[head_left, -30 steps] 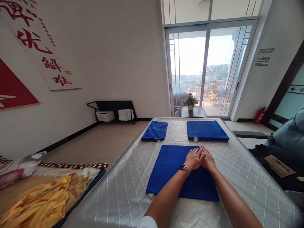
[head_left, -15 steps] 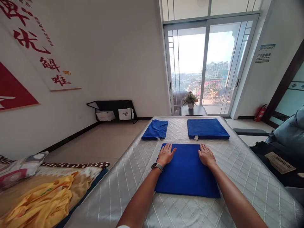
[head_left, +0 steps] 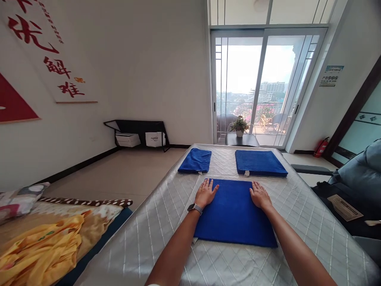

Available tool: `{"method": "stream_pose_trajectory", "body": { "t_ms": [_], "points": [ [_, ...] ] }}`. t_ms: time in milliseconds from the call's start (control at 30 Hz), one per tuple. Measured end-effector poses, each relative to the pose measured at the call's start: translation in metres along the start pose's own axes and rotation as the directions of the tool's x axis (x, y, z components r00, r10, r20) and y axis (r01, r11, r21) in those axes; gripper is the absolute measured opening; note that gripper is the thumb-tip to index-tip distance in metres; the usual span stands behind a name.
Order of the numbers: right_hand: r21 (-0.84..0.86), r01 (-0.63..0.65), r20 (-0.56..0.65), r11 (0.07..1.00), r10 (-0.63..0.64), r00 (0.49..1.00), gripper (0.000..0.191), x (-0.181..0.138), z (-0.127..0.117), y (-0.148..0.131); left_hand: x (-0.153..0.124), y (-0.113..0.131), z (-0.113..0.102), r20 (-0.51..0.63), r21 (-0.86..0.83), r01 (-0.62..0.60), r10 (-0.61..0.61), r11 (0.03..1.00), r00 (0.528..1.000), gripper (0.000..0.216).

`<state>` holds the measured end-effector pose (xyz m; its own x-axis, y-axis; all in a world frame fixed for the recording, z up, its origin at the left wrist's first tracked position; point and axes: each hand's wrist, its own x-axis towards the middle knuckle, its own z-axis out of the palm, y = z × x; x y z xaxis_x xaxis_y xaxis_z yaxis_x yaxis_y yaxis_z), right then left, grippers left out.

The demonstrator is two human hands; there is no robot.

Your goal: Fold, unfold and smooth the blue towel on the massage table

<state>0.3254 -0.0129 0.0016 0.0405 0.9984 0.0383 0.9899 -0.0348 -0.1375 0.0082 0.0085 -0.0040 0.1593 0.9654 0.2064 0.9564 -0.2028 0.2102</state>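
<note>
Quilted bed (head_left: 297, 214) — left hand (head_left: 205, 193), right hand (head_left: 260, 196) flat, unclenched on blue towel (head_left: 235, 214).

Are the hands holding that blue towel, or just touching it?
Nothing is held. The left hand and right hand lie flat and open on the near blue towel, pressing its far left and far right corners.

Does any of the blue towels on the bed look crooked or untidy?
Mostly neat. Only the far-left folded towel looks puffier and slightly skewed beside the flat far-right towel. Both hands, left hand and right hand, lie flat on the near towel.
</note>
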Motion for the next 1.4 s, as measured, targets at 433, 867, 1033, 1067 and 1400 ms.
{"method": "stream_pose_trajectory", "body": {
  "t_ms": [433, 867, 1033, 1067, 1400],
  "points": [
    [-0.038, -0.005, 0.018, 0.999, 0.005, 1.0, 0.067, -0.006, -0.011, -0.007, -0.004, 0.001, -0.007, -0.006, 0.003, 0.001, -0.001, 1.0, 1.0, 0.084],
    [-0.037, -0.009, 0.047, 0.999, 0.011, 0.999, 0.072, -0.07, -0.004, -0.014, -0.001, -0.007, 0.003, -0.021, 0.031, -0.021, 0.021, 0.999, 1.0, 0.084],
    [0.028, -0.024, 0.045, 0.999, 0.023, 0.999, 0.072, -0.073, -0.006, -0.016, -0.002, -0.008, 0.005, -0.006, 0.076, -0.037, 0.038, 0.996, 0.999, 0.085],
    [0.035, -0.025, 0.046, 0.999, 0.024, 0.999, 0.072, -0.073, -0.007, -0.017, -0.002, -0.007, 0.005, 0.002, 0.082, -0.035, 0.035, 0.996, 0.999, 0.085],
    [0.12, -0.027, 0.035, 0.992, 0.023, 0.999, 0.075, -0.075, -0.005, -0.018, 0.01, -0.025, -0.005, 0.102, 0.037, -0.108, 0.103, 0.993, 0.989, 0.073]
  ]
}}
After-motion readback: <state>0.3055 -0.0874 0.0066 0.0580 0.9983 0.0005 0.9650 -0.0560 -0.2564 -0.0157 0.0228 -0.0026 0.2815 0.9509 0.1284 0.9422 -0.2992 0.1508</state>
